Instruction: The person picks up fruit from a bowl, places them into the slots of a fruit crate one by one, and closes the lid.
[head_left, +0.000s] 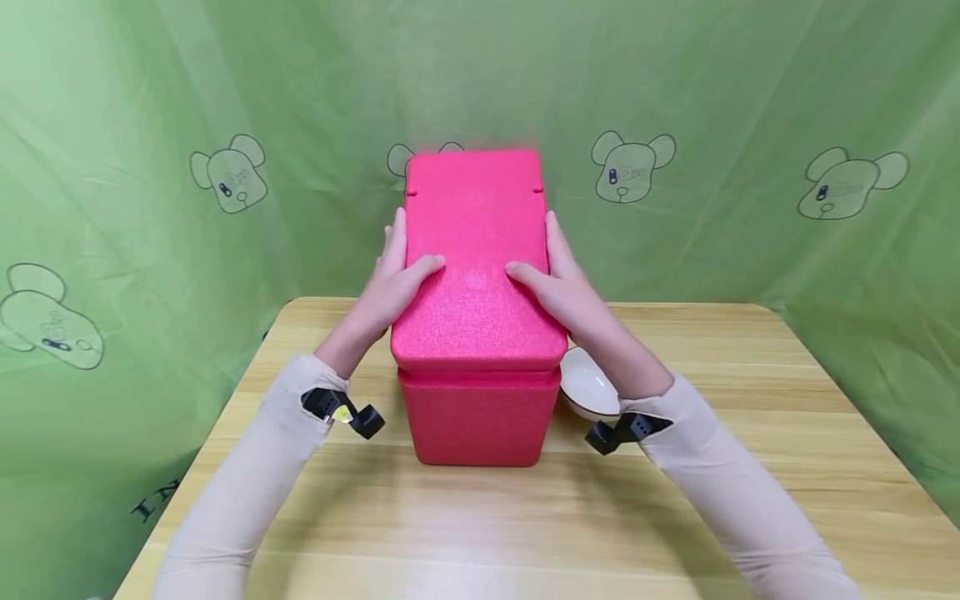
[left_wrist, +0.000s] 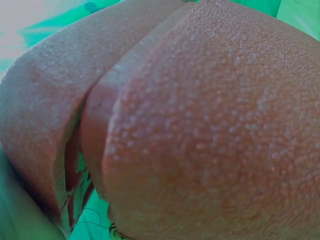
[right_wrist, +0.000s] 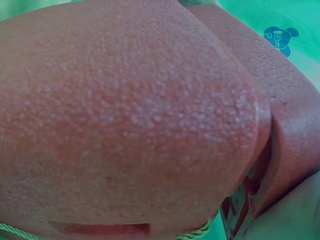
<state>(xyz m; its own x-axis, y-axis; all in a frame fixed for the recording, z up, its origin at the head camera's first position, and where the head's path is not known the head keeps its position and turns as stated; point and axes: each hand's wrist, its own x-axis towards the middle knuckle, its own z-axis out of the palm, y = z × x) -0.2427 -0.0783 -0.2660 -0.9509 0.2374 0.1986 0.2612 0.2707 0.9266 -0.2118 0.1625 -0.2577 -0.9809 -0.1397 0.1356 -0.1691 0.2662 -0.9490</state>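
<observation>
A bright pink foam box point(head_left: 480, 423) stands on the table, with its matching lid point(head_left: 474, 308) over it. A narrow gap between lid and box shows in both wrist views. My left hand point(head_left: 390, 283) grips the lid's left side, thumb on top and fingers down along the edge. On the opposite side my right hand point(head_left: 566, 287) holds the lid the same way. Up close, the box wall point(left_wrist: 215, 125) is grainy foam, and a slot point(right_wrist: 112, 229) and green cord point(right_wrist: 192, 233) show low on it. The inside of the box is mostly hidden.
A white bowl point(head_left: 587, 383) with a dark rim sits right beside the box, partly behind my right forearm. The wooden table point(head_left: 750, 442) lies under everything. Green cloth point(head_left: 510, 75) with bear-head drawings hangs behind and at the sides.
</observation>
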